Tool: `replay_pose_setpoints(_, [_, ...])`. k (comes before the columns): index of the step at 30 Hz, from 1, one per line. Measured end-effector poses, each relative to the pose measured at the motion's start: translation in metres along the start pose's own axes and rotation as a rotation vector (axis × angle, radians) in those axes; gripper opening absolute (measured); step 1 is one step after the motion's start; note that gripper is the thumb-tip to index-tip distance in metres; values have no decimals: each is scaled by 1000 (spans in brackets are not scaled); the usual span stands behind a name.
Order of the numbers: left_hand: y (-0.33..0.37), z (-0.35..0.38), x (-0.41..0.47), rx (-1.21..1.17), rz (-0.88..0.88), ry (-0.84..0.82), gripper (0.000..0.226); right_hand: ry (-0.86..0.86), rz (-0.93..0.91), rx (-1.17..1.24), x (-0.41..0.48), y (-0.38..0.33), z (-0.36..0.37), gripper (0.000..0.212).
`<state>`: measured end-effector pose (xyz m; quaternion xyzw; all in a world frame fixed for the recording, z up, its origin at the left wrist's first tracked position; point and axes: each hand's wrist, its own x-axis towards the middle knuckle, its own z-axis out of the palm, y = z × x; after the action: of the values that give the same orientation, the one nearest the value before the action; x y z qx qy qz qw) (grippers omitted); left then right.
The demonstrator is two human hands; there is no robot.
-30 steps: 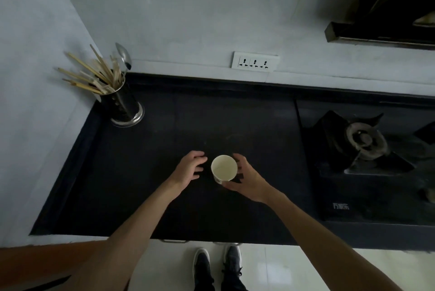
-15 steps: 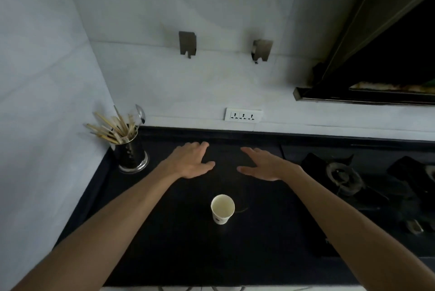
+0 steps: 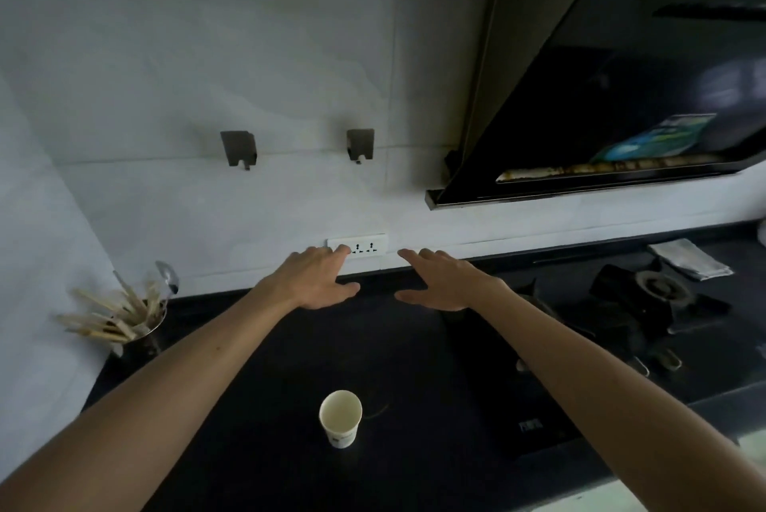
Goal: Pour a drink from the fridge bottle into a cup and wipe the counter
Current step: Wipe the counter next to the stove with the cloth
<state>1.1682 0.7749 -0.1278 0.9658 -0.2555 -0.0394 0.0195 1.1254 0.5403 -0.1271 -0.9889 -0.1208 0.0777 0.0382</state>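
A white paper cup (image 3: 340, 417) stands upright on the black counter (image 3: 257, 428), near its front middle, and looks empty inside. My left hand (image 3: 317, 279) and my right hand (image 3: 443, 281) hover palm down, fingers spread, well above and behind the cup, holding nothing. Both are raised in front of the wall socket. No bottle is in view. A folded grey cloth (image 3: 690, 258) lies on the counter at the far right, behind the burner.
A metal holder with chopsticks and a spoon (image 3: 128, 323) stands at the counter's back left corner. A gas hob with a burner (image 3: 659, 287) fills the right side. A black range hood (image 3: 601, 97) hangs over it. A wall socket (image 3: 364, 245) and two hooks (image 3: 238, 146) are on the wall.
My right hand let go of the cup and both hands rose away from it. My view tilted up, so the cup now sits low in the frame.
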Motion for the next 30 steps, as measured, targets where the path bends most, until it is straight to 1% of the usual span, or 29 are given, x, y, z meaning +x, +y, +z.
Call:
replay_pose_setpoints(6, [61, -13, 22, 65, 83, -6, 63, 76, 86, 57, -40, 45, -11, 82])
replay_pose_setpoints(9, [101, -14, 31, 69, 136, -2, 62, 95, 143, 85, -66, 75, -16, 82])
replay_pose_setpoints(13, [152, -7, 44, 105, 216, 10, 56, 140, 176, 109, -103, 121, -21, 81])
replay_pose_setpoints(16, [191, -8, 58, 111, 249, 11, 57, 143, 220, 127, -132, 156, -19, 83])
replay_pose_setpoints(21, [271, -7, 78, 115, 330, -3, 62, 154, 333, 102, -193, 217, -19, 85])
replay_pose_setpoints(27, [379, -6, 97, 71, 420, 18, 70, 196, 476, 47, -276, 283, -13, 84])
replay_pose_setpoints(30, [432, 0, 100, 65, 460, 18, 71, 219, 516, 18, -315, 309, -8, 83])
